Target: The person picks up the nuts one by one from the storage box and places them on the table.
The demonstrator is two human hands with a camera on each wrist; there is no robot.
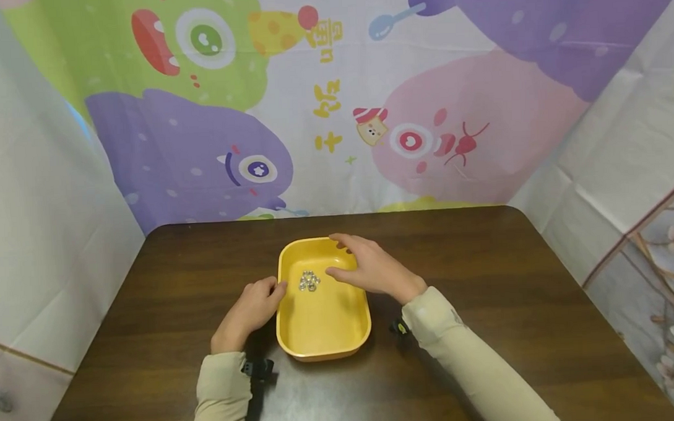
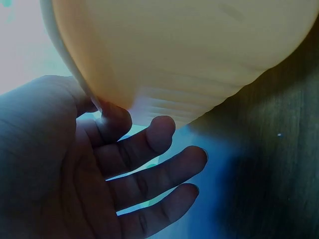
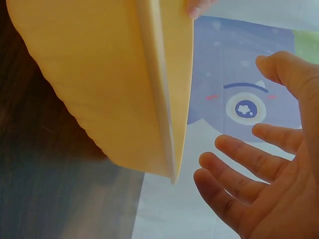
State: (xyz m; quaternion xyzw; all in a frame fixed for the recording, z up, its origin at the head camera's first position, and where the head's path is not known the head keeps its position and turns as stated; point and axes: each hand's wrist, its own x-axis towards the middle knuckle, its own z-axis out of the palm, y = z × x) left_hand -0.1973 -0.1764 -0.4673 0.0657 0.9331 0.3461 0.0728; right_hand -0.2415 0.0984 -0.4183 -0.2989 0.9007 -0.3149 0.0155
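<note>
A yellow plastic tray point(image 1: 321, 329) with rounded corners stands in the middle of the table. In it, left of centre, lies a small cluster of shiny silvery pieces point(image 1: 309, 281), too small to tell their kind. My left hand point(image 1: 251, 307) pinches the tray's left rim between thumb and index finger; the left wrist view shows the other fingers loose beside the tray's outer wall point(image 2: 174, 50). Over the tray's far right part hovers my right hand point(image 1: 373, 265), fingers spread and holding nothing. The right wrist view shows that hand point(image 3: 264, 184) apart from the tray's rim point(image 3: 154, 64).
The dark wooden table point(image 1: 456, 262) extends around the tray on every side. Behind it hangs a cloth point(image 1: 324, 174) printed with cartoon monsters. Pale sheets point(image 1: 47, 214) close off both sides. Small black devices point(image 1: 258, 369) sit at both wrists.
</note>
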